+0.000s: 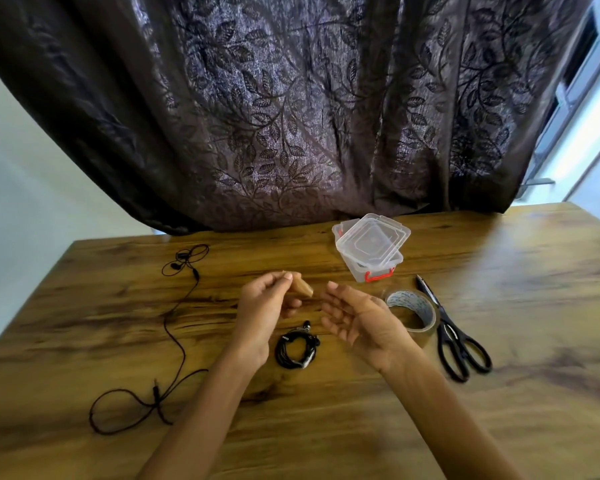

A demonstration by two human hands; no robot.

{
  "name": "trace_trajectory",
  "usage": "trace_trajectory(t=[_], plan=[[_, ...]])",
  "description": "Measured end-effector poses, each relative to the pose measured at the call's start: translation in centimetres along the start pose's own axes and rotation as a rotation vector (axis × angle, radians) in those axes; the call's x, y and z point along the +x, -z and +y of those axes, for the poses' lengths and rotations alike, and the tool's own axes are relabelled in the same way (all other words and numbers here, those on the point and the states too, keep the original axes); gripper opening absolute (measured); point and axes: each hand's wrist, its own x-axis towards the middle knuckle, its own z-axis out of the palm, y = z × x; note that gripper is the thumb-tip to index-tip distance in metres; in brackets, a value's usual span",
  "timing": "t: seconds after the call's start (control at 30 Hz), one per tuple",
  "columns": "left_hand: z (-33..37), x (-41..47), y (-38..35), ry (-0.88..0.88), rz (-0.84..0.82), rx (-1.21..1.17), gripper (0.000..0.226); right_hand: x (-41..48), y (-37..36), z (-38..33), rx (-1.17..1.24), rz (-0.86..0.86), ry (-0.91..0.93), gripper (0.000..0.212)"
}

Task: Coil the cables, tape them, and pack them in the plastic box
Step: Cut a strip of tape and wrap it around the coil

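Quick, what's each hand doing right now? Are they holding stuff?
Left hand: pinches a short strip of tape at its fingertips.
Right hand: open, palm up, holding nothing.

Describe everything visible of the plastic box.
The plastic box is small, rectangular and clear, with a red latch on its near end and a bit of red at the far end. Its clear lid lies askew on top, not clipped down. It stands upright on the wooden table near the curtain, beyond the tape roll; the left hand and right hand are apart from it.
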Motion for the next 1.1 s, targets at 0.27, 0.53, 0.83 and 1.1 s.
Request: trace_trajectory(t=[0.27,0.53,0.83,1.1], plan=[[-0.4,-0.7,-0.3,-0.039,-0.025,0.06,0.018,0.0,-0.7,1.4,-0.009,-0.109,-0.162,0.042],[-0.6,-0.6,0.1,0.044,-0.05,0.015,0.014,0.4,-0.5,0.8,0.049,-0.047,-0.069,0.017],[-1.0,0.5,1.3,0.377,-0.144,-0.202,0.023,0.8,0.9,1.3,0.004,0.063,-0.008,0.01],[-5.3,2.5,1.7,0.096,0.081,0.345,0.009,2.7,3.4,3.4,-0.086,0.281,0.036,0.011]])
